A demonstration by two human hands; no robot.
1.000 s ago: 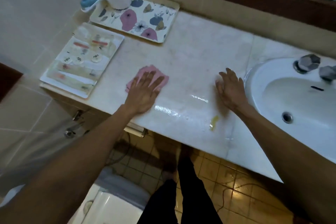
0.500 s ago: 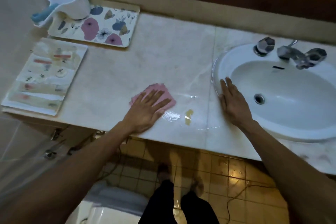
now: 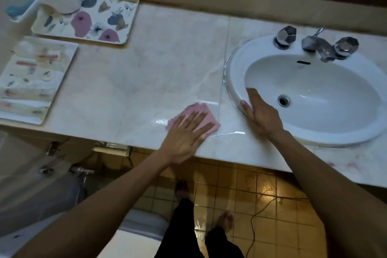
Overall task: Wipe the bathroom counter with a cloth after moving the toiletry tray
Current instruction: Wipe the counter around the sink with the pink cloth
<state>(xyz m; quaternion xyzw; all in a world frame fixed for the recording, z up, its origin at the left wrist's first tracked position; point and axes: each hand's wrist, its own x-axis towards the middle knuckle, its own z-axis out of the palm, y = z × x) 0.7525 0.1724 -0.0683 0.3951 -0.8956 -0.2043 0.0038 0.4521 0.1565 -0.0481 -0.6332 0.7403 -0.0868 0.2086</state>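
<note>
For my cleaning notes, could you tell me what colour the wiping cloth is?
The cloth is pink, clearest in the head view, under the left hand.

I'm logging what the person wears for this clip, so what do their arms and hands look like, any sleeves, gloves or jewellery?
Both forearms are bare as far as the picture shows, with no sleeves. The left hand and the right hand wear no gloves, and no rings, watch or bracelets show. Lower down, dark trousers and bare feet.

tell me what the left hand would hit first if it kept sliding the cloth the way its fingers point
The left hand, flat on the pink cloth, points up and right. Going straight on, it would most likely meet the rim of the sink, just beyond the right hand, though the exact line is hard to judge.
</note>
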